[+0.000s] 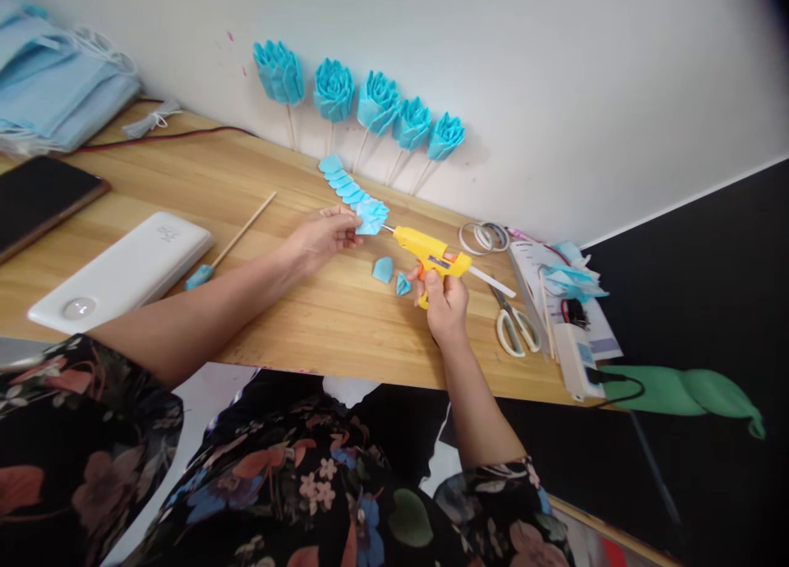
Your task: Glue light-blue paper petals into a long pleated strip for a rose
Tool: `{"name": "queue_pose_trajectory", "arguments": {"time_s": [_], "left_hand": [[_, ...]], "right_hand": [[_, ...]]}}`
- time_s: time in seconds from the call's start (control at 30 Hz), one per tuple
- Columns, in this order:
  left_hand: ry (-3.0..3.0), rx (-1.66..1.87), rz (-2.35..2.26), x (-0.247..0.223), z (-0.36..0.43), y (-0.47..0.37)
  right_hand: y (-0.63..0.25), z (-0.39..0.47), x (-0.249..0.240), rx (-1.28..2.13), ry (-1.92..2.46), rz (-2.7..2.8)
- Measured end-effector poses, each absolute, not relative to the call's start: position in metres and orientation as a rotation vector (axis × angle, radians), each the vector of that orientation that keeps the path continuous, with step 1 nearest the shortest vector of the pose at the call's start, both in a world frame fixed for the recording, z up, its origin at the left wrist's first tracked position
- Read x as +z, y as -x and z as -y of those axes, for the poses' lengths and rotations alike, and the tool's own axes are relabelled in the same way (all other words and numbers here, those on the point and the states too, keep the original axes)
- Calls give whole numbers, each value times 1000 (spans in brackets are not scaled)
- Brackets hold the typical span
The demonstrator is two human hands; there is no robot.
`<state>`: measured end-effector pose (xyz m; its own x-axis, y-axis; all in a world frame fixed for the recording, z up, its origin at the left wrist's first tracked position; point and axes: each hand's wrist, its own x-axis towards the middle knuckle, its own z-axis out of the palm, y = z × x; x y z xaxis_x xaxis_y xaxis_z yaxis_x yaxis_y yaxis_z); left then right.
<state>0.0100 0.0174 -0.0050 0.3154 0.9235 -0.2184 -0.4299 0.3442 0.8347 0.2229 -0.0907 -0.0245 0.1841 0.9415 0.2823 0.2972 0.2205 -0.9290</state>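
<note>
My left hand (pixel 326 237) pinches a small blue folded flower piece (pixel 371 218) between thumb and fingers. My right hand (pixel 445 300) is wrapped round the handle of a yellow glue gun (pixel 431 251), whose nozzle tip points left and meets the piece's right side. A white glue stick (pixel 493 281) sticks out of the gun's back. Behind the left hand, a row of overlapping blue petals (pixel 342 182) runs along the table. Two loose folded pieces, a flat one (pixel 383 269) and a smaller one (pixel 403 284), lie between my hands.
Several blue flowers (pixel 334 90) on sticks lean against the wall. At left are blue masks (pixel 62 82), a phone (pixel 46 201), a white power bank (pixel 123 267) and a blue-tipped stick (pixel 240 234). At right lie tape rolls (pixel 484 237), scissors (pixel 518 329) and a power strip (pixel 576 361).
</note>
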Motion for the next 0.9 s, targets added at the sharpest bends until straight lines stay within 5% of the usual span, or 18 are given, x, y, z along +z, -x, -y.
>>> {"name": "queue_pose_trajectory", "arguments": {"time_s": [0.9], "left_hand": [[-771, 988, -769, -5, -16, -11]], "right_hand": [[-220, 88, -27, 796, 1323, 1406]]}}
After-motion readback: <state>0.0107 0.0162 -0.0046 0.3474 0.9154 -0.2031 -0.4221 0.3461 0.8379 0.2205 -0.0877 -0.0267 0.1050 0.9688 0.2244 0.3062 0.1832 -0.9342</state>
